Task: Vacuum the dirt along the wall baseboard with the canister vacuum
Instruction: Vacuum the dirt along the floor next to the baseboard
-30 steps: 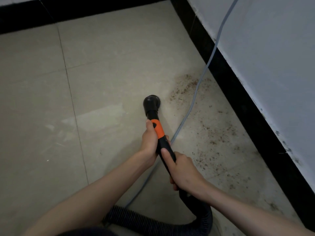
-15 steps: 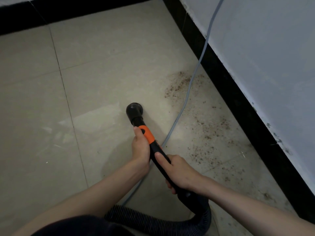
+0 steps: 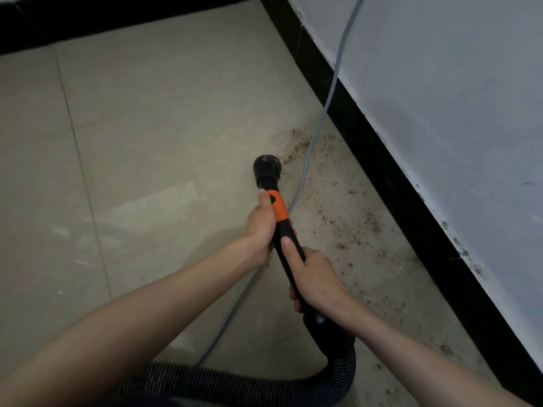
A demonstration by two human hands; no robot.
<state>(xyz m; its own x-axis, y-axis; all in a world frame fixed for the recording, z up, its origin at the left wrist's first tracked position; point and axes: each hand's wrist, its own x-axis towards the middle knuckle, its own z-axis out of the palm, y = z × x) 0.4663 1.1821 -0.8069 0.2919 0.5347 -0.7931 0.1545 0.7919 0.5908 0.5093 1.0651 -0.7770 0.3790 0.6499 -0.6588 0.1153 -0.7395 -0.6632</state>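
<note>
Two hands grip the black vacuum wand (image 3: pixel 289 248): my left hand (image 3: pixel 261 223) wraps the orange collar (image 3: pixel 278 207), my right hand (image 3: pixel 316 279) closes around the shaft lower down. Its round nozzle (image 3: pixel 266 165) sits at the edge of the brown dirt (image 3: pixel 346 218) scattered beside the black baseboard (image 3: pixel 390 177). A grey cord (image 3: pixel 318 127) crosses the dirt; the ribbed hose (image 3: pixel 235 383) curls below.

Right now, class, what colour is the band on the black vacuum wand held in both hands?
Orange band, seen best in the head view.
</note>
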